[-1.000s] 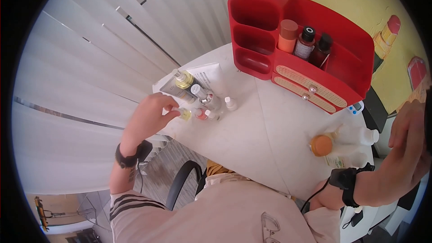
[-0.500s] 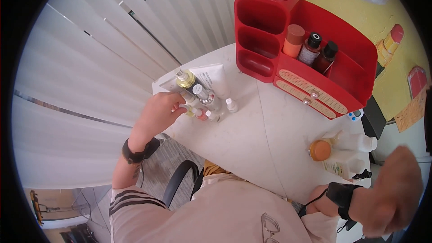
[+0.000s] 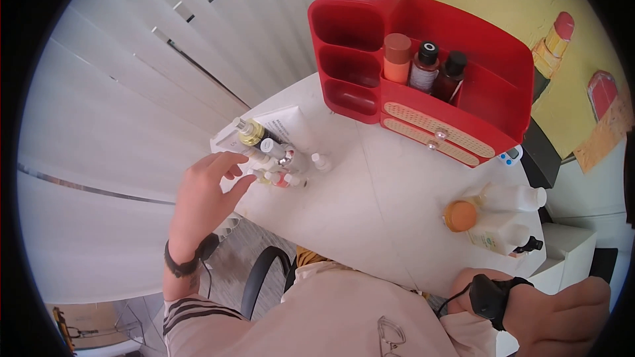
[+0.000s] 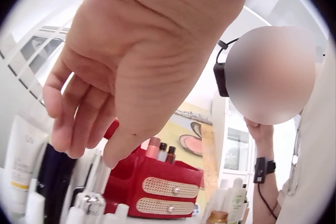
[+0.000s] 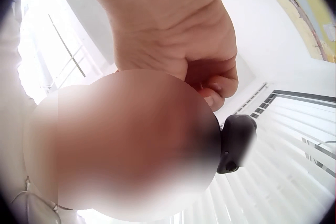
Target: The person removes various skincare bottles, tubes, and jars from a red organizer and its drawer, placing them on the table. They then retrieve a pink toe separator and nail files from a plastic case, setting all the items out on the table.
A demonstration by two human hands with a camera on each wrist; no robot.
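Note:
My left hand (image 3: 205,195) hovers by a cluster of cosmetic bottles at the table's left end, thumb apart from the fingers and nothing in its grasp. Right at its fingertips stand small white-capped bottles, one with a pinkish body (image 3: 284,180). Behind them are a clear silver-capped bottle (image 3: 289,157), a yellow-collared pump bottle (image 3: 251,133) and a white tube (image 3: 291,124). Another small white-capped bottle (image 3: 321,162) stands slightly apart. Raised near the person's head, my right hand (image 3: 559,320) has loosely bent fingers and no object visible in it; blur hides part of it.
A red organizer (image 3: 347,46) with two drawers stands at the back, holding an orange bottle (image 3: 397,59) and two dark-capped bottles. Toward the right lie an orange-lidded jar (image 3: 460,216) and white bottles (image 3: 509,196). A chair (image 3: 254,277) is below the table edge.
My left hand has let go of a small yellowish bottle beside the others, and its thumb has moved away from the fingers. The right hand has swung lower at the right.

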